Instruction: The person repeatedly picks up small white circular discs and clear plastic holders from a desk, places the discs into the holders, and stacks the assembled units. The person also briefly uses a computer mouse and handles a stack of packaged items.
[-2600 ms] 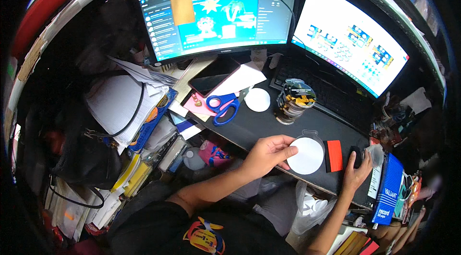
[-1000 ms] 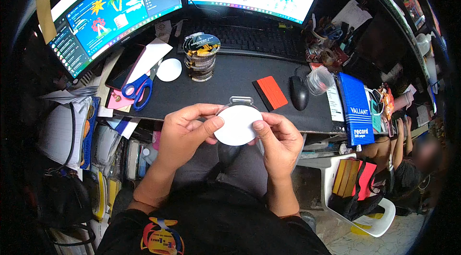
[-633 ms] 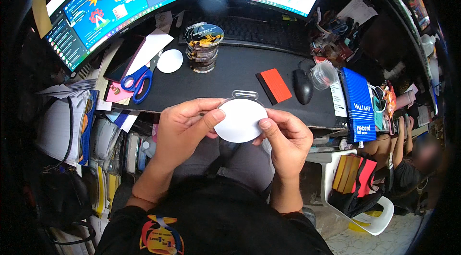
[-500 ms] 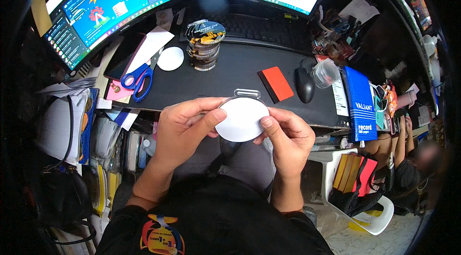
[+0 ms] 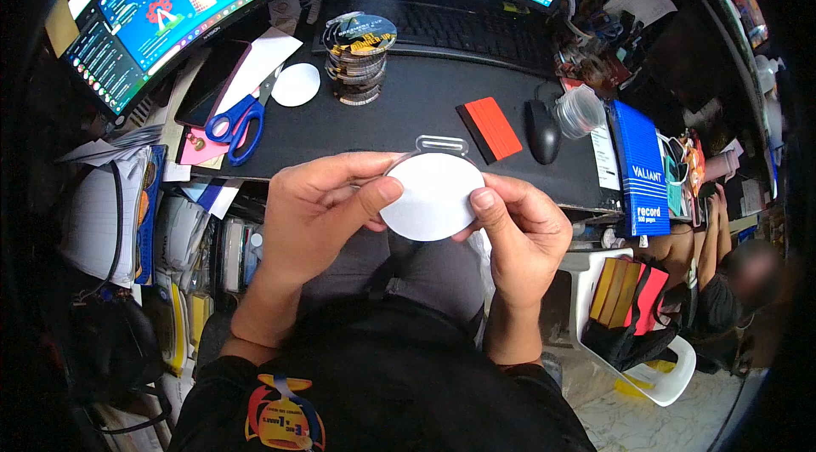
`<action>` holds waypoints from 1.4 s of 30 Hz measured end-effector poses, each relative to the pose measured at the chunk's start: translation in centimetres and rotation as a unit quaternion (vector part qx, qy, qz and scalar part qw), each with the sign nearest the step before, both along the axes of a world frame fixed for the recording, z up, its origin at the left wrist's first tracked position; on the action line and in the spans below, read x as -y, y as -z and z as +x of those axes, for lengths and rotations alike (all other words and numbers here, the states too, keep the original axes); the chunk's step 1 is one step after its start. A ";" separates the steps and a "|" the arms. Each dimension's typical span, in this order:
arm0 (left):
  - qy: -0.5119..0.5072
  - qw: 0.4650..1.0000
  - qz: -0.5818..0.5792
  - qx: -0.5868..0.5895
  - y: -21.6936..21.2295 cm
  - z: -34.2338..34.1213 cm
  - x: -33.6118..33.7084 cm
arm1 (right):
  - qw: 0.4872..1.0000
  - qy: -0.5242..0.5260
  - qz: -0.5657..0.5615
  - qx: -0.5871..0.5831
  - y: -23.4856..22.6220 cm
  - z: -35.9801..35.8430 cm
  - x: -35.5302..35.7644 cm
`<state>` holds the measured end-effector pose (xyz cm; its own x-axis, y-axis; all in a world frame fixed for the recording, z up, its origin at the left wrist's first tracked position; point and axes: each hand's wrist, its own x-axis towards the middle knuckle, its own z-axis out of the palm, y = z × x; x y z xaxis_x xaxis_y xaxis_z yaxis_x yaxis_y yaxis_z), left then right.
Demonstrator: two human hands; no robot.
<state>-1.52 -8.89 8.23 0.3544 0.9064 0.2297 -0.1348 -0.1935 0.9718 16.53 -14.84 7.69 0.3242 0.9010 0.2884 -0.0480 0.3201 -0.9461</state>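
A round white disc (image 5: 431, 195) with a small clear tab at its top edge is held in front of my lap, just before the desk's front edge. My left hand (image 5: 319, 214) grips its left rim, thumb lying across the white face. My right hand (image 5: 518, 235) pinches the right rim with the thumb on top. Farther back on the black desk (image 5: 399, 112) stands a stack of round printed discs (image 5: 359, 56), with another white disc (image 5: 296, 84) lying flat to its left.
Blue-handled scissors (image 5: 238, 125) lie at the desk's left by papers. An orange-and-black scraper (image 5: 489, 129), a black mouse (image 5: 541, 130) and a clear plastic cup (image 5: 580, 110) sit to the right. A keyboard (image 5: 476, 27) and two lit monitors are behind. A blue book (image 5: 639, 167) is at the right edge.
Earlier my left hand lay on the white disc on the desk and my right hand on the mouse. Both hands now hold the disc lifted off the desk, close to my body.
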 end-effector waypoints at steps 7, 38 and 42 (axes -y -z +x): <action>0.006 1.000 0.012 0.013 0.0 0.0 -0.2 | 1.000 0.001 0.005 0.018 -0.3 0.1 0.0; 0.037 0.998 -0.044 0.009 0.0 0.6 -3.0 | 0.997 -0.041 -0.022 -0.068 0.1 1.1 -2.5; 0.037 0.998 -0.046 0.012 0.0 0.7 -3.2 | 0.996 -0.046 -0.011 -0.073 0.2 1.2 -2.7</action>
<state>-0.80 -5.70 8.23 0.4165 0.8957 0.1557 -0.1683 -0.0923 0.9814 17.75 -12.17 7.47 0.2767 0.9343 0.2249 -0.2130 0.2879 -0.9337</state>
